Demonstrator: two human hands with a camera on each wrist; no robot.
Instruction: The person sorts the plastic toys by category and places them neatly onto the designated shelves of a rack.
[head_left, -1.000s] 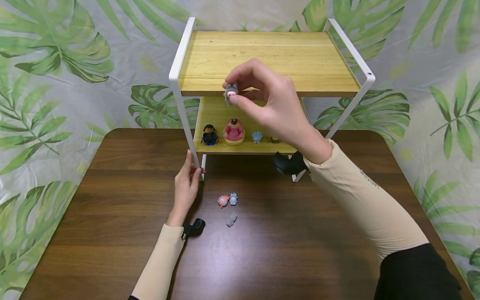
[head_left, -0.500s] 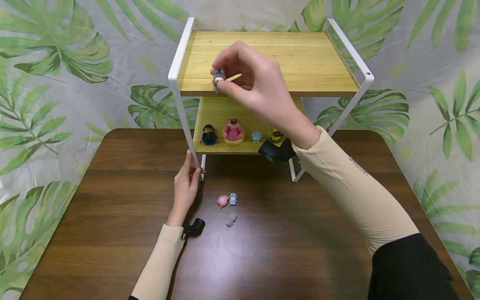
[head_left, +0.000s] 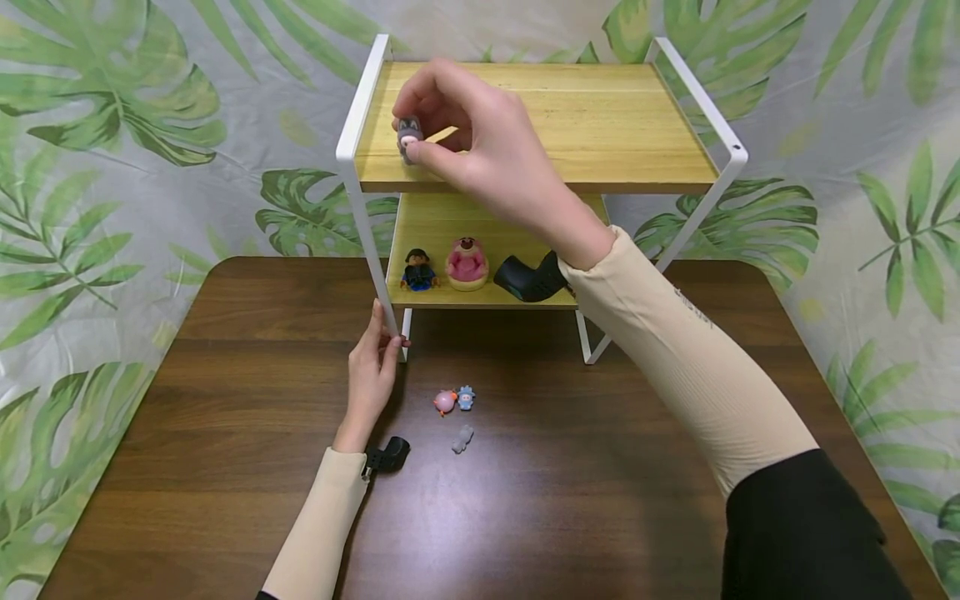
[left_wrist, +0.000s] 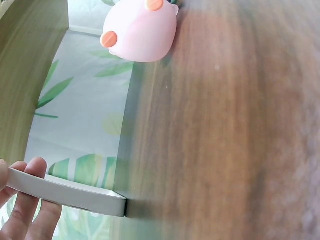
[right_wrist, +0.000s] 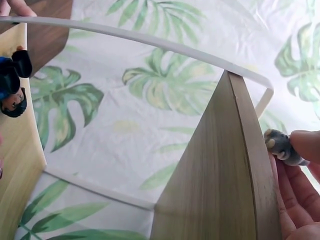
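Observation:
Between thumb and fingers, my right hand (head_left: 480, 133) pinches a small grey figurine (head_left: 409, 138) with pointed ears and a pale face. It is over the left front part of the upper wooden shelf (head_left: 585, 125); in the right wrist view the figurine (right_wrist: 284, 146) is close to the shelf board's edge. My left hand (head_left: 371, 367) grips the white metal leg (left_wrist: 75, 192) of the rack at its lower left. On the lower shelf stand a dark-haired toy figure (head_left: 418, 270) in black and blue and a pink bear figurine (head_left: 467, 265).
On the dark wooden table (head_left: 225, 467), in front of the rack, lie a pink round toy (head_left: 445, 402), a light-blue figurine (head_left: 466, 398) and a grey translucent figurine (head_left: 462, 438). My right wrist's black camera (head_left: 528, 279) covers part of the lower shelf. Leaf-patterned cloth (head_left: 112, 167) hangs behind.
My right hand has moved left and upward in the head view with the grey figurine, from the shelf's front edge to over the upper shelf. My left hand stays on the leg.

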